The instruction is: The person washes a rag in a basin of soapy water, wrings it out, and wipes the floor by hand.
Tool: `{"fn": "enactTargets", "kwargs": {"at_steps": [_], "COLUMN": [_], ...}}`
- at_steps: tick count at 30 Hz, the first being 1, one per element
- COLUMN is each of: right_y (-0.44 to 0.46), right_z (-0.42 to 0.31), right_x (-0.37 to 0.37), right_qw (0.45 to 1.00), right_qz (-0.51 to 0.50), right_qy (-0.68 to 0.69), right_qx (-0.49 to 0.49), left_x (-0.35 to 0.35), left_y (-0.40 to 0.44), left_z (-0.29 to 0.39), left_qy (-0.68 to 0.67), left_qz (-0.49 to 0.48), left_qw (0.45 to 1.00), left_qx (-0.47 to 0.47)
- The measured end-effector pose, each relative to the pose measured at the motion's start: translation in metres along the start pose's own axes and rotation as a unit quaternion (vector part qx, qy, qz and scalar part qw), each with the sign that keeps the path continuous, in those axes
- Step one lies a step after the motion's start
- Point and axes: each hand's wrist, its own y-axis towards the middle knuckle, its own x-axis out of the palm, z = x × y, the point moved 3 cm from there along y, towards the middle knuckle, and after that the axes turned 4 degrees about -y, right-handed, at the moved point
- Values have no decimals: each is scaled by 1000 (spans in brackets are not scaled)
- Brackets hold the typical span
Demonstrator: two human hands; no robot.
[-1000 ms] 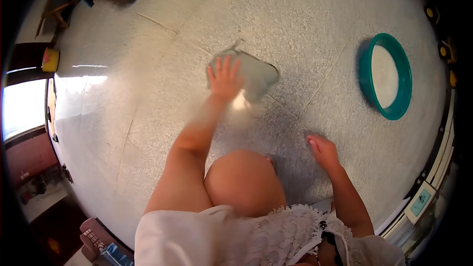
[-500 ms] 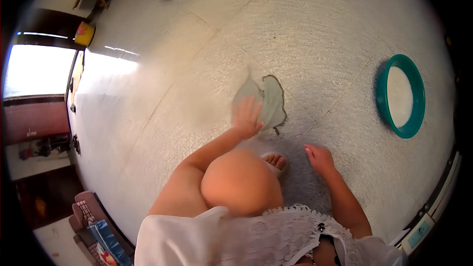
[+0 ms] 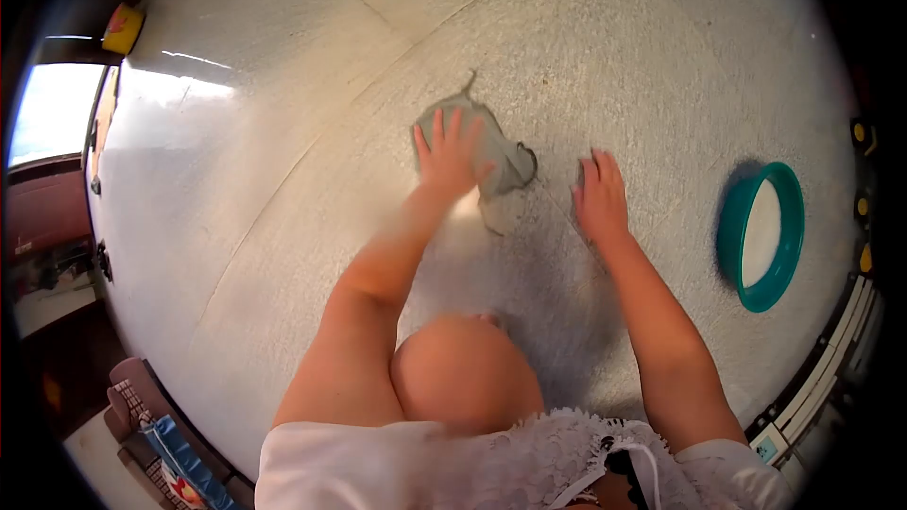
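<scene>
Positions are stated relative to the grey cloth (image 3: 499,153). Nearest the viewer, below the cloth, are the white lace-trimmed top (image 3: 548,453) and one bare knee (image 3: 465,370) of the person at work.

The right hand (image 3: 603,196) is to the right of the cloth and apart from it, reached forward over the floor. Its fingers are extended, slightly bent and close together; no object is seen in its grasp. Whether the fingertips touch the floor cannot be determined.

The left hand (image 3: 449,153) lies on the left part of the cloth, back of the hand uppermost. Its fingers are spread wide and pointed away from the person, pressed flat rather than curled around the fabric. The hand is slightly blurred.

The cloth lies spread on the pale speckled floor (image 3: 652,57), with a dark edge on its right side and a thin tail at its far end.

Well to the right of the cloth stands a teal basin (image 3: 732,241); its interior shows white, though whether this is contents or its bottom cannot be determined.

Far left of the cloth, beyond the floor, are a yellow container (image 3: 123,30) and a bright doorway (image 3: 59,113).
</scene>
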Motion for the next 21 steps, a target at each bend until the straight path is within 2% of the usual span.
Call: {"fn": "enactTargets", "kwargs": {"at_steps": [5,8,16,21], "right_y": [125,163,187,242], "right_z": [-12,-36,-40,-50], "right_x": [47,62,65,68], "right_qw": [1000,999,997,992], "right_qz": [13,43,18,44], "right_qy": [3,-23,-66,-85], "right_qx": [-13,8,35,86], "left_x": [-15,-21,-47,-69], "left_y": [111,154,266,334], "left_z": [-44,-77,-167,-207], "left_qy": [-12,13,71,19], "left_qz": [81,116,89,32], "left_qw": [997,993,986,985], "left_qx": [-8,-21,-124,-171]}}
